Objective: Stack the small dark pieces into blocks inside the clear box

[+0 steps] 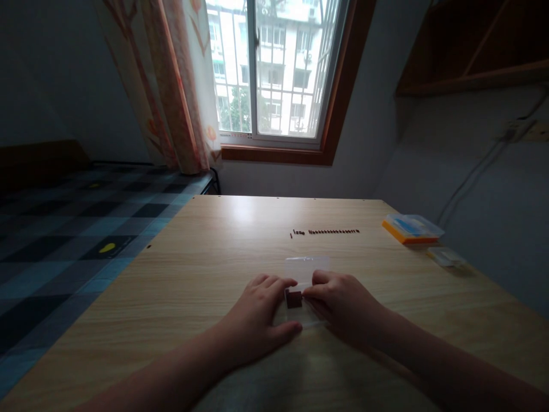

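Note:
A clear plastic box (315,321) with its lid (307,264) folded back lies on the table before me. In its left part sits a small dark brown block (294,299). My left hand (266,303) grips the box from the left, forefinger at the far side and thumb at the near side. At the block's right edge, the thumb and fingers of my right hand (337,294) are pinched together. Whatever is between those fingertips is too small or hidden to make out.
Behind the box, a row of tiny dark pieces (334,232) runs across the wooden table (206,252), with a few more pieces (298,233) at its left. An orange-and-clear case (412,228) and a small clear box (446,257) lie by the right edge. A bed (141,209) adjoins the left.

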A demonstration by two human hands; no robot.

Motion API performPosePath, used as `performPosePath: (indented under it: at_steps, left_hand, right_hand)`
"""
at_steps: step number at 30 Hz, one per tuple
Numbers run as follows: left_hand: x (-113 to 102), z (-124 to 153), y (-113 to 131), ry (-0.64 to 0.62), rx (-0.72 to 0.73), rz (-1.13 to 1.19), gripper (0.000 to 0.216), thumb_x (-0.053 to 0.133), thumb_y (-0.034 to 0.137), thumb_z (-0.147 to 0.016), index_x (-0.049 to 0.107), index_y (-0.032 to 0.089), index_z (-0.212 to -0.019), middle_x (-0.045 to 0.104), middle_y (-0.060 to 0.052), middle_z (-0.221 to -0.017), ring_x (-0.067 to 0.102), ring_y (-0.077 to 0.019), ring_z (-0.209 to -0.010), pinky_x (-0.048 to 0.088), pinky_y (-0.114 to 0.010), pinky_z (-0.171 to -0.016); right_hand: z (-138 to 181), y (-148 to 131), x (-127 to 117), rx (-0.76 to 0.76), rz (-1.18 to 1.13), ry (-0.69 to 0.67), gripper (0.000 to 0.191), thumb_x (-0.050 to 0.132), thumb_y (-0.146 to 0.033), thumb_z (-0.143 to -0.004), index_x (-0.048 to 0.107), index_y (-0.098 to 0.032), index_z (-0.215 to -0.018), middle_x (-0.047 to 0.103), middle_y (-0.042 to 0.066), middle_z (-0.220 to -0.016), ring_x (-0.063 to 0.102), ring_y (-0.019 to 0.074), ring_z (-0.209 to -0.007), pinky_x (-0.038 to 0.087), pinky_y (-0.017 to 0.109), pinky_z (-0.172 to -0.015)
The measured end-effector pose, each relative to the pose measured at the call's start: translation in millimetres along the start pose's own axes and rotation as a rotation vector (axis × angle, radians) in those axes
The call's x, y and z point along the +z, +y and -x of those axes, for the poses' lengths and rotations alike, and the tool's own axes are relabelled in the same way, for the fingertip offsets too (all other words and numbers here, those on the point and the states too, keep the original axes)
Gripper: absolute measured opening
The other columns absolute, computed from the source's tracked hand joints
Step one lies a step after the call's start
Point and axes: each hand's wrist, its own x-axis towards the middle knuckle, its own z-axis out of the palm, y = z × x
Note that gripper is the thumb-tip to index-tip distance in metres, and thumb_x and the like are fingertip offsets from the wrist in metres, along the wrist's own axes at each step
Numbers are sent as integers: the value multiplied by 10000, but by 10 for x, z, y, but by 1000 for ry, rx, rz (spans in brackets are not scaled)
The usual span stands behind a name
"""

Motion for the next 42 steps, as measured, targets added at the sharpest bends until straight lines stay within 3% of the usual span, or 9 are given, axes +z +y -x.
performPosePath:
  at_steps: [4,9,13,15,19,25,32,39,42]
  left_hand:
    - [-3,0,3,3,3,-3,574,761,317,-749,572,230,-1284,650,-69,-1218,533,-300,-1168,410,-479,-1058]
    - [-10,6,9,-9,-14,-1,577,765,301,-748,573,226,-1288,649,-67,-1226,524,-293,-1182,405,-468,-1066]
    - [-23,5,12,-1,-15,12,569,763,311,-752,575,245,-1285,652,-57,-1218,528,-288,-1182,415,-457,-1056]
    - [-23,0,11,-2,-14,13,569,765,311,-752,575,244,-1285,652,-57,-1219,531,-287,-1179,413,-456,-1059]
    - [-14,-3,9,-11,-20,7,578,771,311,-748,579,226,-1286,651,-66,-1226,530,-289,-1175,411,-457,-1059]
    - [-24,6,10,-8,-18,13,574,771,310,-746,585,225,-1282,645,-70,-1234,527,-291,-1179,412,-456,-1056]
    - [-28,-7,12,-6,-19,17,577,776,299,-737,591,218,-1278,649,-73,-1217,534,-287,-1164,414,-447,-1048]
    - [-28,-8,-4,-14,-16,13,579,774,308,-746,586,220,-1286,650,-72,-1224,536,-287,-1167,408,-446,-1056]
    - [-32,-3,10,-13,-17,13,568,767,310,-756,581,231,-1287,651,-66,-1221,536,-286,-1167,408,-451,-1056]
  right_hand:
    - [7,4,-7,-69,-17,108,204,544,-199,-936,742,-247,-954,629,11,-806,564,104,-680,381,228,-627]
    - [-14,134,-108,-268,-78,590,163,576,-140,-903,689,-202,-1004,606,2,-743,530,106,-631,397,236,-591]
    - [-101,482,-73,-119,-119,820,224,529,-104,-913,691,-207,-1029,616,25,-793,563,145,-743,463,286,-694]
    - [-170,678,22,-32,-86,811,248,517,-131,-918,695,-207,-1072,644,58,-895,584,188,-866,487,348,-787]
    - [-342,946,235,82,-15,670,308,531,-164,-901,695,-208,-1157,656,97,-1061,574,246,-1044,473,446,-946]
    - [-731,1108,373,-21,160,463,347,571,-169,-878,716,-253,-1183,532,113,-1391,430,296,-1333,354,517,-1115]
    - [-1140,1168,442,41,189,347,346,630,-202,-846,736,-286,-1164,453,107,-1495,354,329,-1413,293,564,-1139]
    - [-1179,1148,440,76,207,264,360,612,-333,-903,685,-315,-1254,335,90,-1579,238,342,-1479,220,620,-1151]
    - [-1183,1151,446,74,196,259,316,620,-331,-900,711,-306,-1202,322,88,-1586,210,342,-1490,198,645,-1146]
